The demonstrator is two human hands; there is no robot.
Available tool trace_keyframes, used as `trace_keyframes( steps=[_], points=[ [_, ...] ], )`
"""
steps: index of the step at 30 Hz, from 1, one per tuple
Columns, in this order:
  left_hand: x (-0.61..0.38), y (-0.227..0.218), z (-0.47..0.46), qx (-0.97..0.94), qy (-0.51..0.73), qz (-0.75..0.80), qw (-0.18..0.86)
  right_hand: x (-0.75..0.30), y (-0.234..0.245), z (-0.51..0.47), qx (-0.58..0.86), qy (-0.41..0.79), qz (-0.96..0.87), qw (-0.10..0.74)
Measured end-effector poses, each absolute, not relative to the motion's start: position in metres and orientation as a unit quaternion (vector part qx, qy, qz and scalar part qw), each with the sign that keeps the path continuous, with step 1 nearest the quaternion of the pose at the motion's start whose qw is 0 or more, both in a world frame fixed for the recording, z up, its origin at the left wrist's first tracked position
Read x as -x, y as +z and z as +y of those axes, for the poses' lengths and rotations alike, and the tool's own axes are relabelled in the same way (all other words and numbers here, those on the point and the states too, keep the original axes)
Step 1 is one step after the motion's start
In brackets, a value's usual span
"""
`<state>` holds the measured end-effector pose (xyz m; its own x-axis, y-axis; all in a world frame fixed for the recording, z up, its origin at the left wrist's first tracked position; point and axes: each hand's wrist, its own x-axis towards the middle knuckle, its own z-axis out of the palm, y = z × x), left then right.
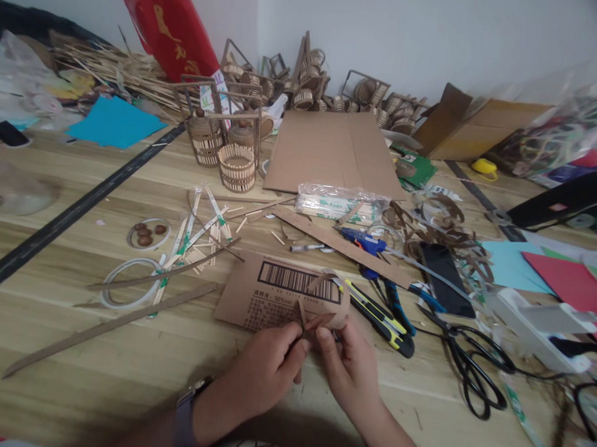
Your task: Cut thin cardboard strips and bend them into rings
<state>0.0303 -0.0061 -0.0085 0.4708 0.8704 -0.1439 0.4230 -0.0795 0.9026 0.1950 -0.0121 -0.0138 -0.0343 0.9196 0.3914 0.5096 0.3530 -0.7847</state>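
Close together at the front middle of the table, my left hand (pixel 271 363) and my right hand (pixel 353 370) both pinch a thin brown cardboard strip (pixel 345 301). The strip curls up in a loop above my right hand; a short narrow end stands up by my left fingers. Whether it is one strip or two I cannot tell. Under and beyond my fingers lies a flat cardboard piece (pixel 235 293) printed with a barcode. A yellow and black utility knife (pixel 376 315) rests at its right edge. My left wrist wears a watch (pixel 194 388).
Black scissors (pixel 464 359), a phone (pixel 446 278) and a blue glue gun (pixel 365 242) lie to the right. Small stick baskets (pixel 237 170), a large cardboard sheet (pixel 332 152) and a bag of sticks (pixel 339 202) are behind. Left are tape rolls (pixel 110 284) and a long strip (pixel 107 330).
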Motion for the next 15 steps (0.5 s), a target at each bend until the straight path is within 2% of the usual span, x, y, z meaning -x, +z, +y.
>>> trace_keyframes(
  steps=[15],
  points=[
    [-0.0302, -0.0157, -0.0079, -0.694, 0.231, 0.472, 0.492, -0.1965, -0.0128, -0.0134, 0.503, 0.185, -0.716, 0.447]
  ],
)
